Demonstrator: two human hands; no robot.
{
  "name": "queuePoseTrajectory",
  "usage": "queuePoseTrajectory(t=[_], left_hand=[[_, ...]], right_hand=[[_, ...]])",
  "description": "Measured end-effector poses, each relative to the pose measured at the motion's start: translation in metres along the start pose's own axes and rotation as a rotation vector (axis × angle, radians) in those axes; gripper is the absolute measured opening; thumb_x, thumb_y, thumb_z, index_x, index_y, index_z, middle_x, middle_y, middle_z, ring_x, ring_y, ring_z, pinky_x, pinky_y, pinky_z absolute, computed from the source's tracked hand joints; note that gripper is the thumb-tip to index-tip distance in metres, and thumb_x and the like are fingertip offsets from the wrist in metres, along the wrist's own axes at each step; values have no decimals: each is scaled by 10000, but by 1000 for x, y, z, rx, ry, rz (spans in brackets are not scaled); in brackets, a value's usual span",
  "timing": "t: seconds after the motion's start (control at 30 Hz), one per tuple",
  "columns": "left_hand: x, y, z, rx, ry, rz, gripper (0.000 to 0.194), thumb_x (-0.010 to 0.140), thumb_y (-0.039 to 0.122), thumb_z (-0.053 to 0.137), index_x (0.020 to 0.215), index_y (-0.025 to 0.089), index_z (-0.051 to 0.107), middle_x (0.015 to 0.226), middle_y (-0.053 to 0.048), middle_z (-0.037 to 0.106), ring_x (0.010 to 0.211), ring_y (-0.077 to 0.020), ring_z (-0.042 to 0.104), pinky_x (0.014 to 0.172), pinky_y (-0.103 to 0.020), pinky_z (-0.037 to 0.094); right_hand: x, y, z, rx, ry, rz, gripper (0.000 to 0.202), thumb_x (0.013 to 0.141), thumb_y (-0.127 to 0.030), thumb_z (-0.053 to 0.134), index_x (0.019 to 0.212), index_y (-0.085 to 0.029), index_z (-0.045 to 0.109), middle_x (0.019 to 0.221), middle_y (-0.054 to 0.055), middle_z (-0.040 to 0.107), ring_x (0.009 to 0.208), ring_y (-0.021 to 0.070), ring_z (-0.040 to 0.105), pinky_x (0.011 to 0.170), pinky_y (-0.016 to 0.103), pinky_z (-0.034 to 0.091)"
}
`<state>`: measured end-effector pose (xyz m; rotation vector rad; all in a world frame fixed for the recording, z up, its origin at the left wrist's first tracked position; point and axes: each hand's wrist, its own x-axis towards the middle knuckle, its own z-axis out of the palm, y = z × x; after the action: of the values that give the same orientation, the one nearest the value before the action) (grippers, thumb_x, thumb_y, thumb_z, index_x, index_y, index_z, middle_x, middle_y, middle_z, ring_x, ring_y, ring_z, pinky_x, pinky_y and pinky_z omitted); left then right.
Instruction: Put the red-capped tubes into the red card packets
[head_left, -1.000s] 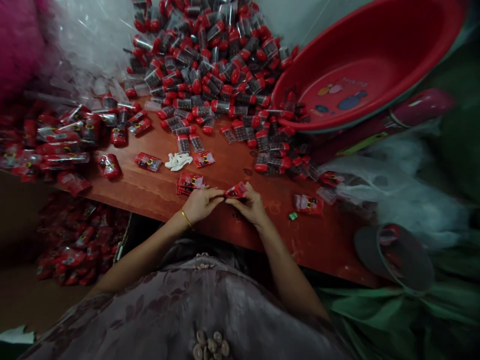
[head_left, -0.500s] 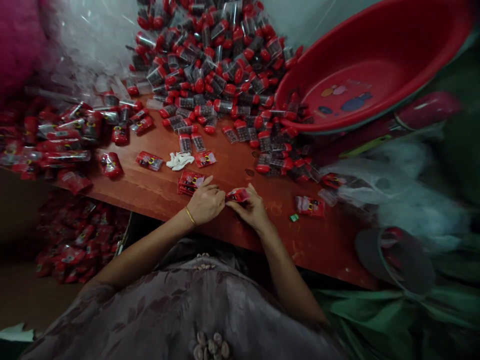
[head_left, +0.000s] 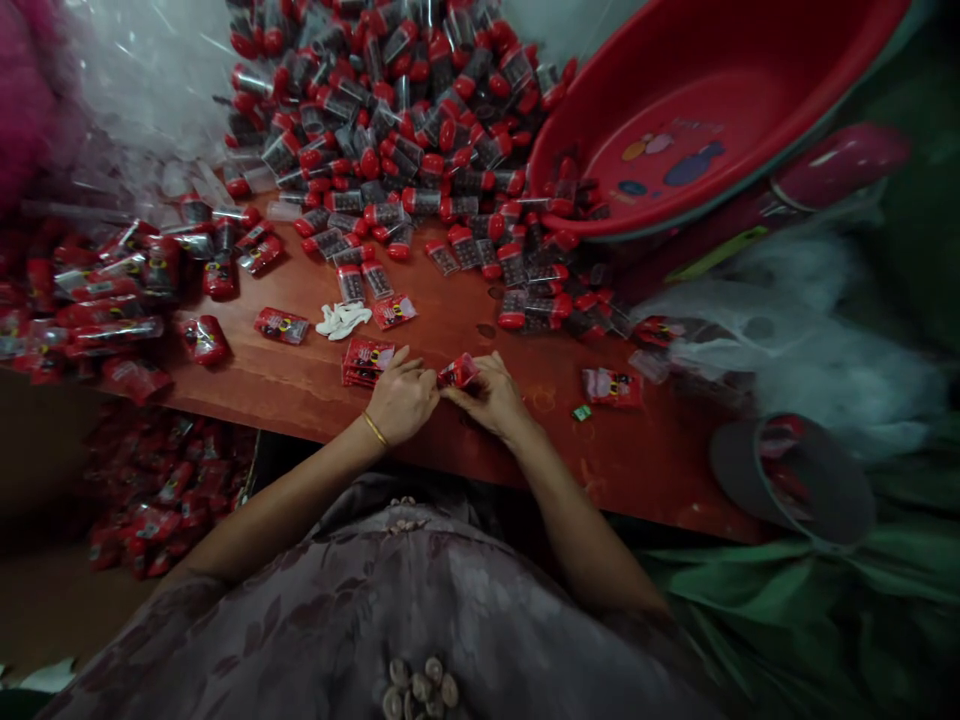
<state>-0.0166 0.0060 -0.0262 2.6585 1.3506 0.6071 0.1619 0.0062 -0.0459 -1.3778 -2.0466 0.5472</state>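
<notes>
Red packet [head_left: 460,371] in hand, much seemingly left

The packet was gripped at centre by the left hand [head_left: 405,402] and the right hand [head_left: 496,402], both closed, its handling apparently unfinished. Toward nine o'clock, wrapped pieces [head_left: 112,325] were heaped, seemingly done; at twelve o'clock, many unwrapped tubes [head_left: 421,201] were piled.

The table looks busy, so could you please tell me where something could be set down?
Bare tabletop shows between the right hand and the small green piece, and from there toward the grey bin. It is crowded at the back, under the tube heap, and at left, under red packages.
</notes>
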Motion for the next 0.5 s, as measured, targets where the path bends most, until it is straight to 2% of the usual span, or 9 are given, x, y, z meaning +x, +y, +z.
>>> queuePoseTrajectory(t=[0.17,0.27,0.37,0.5], left_hand=[[-1,1,-4,9,-33,16,220,821,147,437,689,177,610,677,-69,674,859,-227,660,1006,-485,380],[-2,2,-5,0,-58,4,215,809,139,442,692,169,620,688,-82,676,846,-231,658,1000,-477,385],[-2,2,-2,-10,-77,-2,215,806,140,441,708,163,631,717,-97,684,874,-239,653,1005,-485,376],[-1,2,4,-27,-122,7,217,806,133,442,726,167,641,738,-92,687,849,-233,649,999,-494,375]], right_hand=[[1,-4,-5,15,-50,0,276,760,-495,644,885,-250,670,933,36,682,917,229,594,1021,546,276],[1,-6,-7,63,7,-49,316,762,-503,640,958,-256,662,1005,43,682,954,226,596,1032,523,271],[0,-2,-7,87,59,-91,284,766,-503,634,928,-274,677,925,20,696,893,204,603,1045,508,262],[-4,6,-1,62,29,-94,217,782,-468,634,902,-297,694,882,3,702,877,198,583,1056,543,228]])
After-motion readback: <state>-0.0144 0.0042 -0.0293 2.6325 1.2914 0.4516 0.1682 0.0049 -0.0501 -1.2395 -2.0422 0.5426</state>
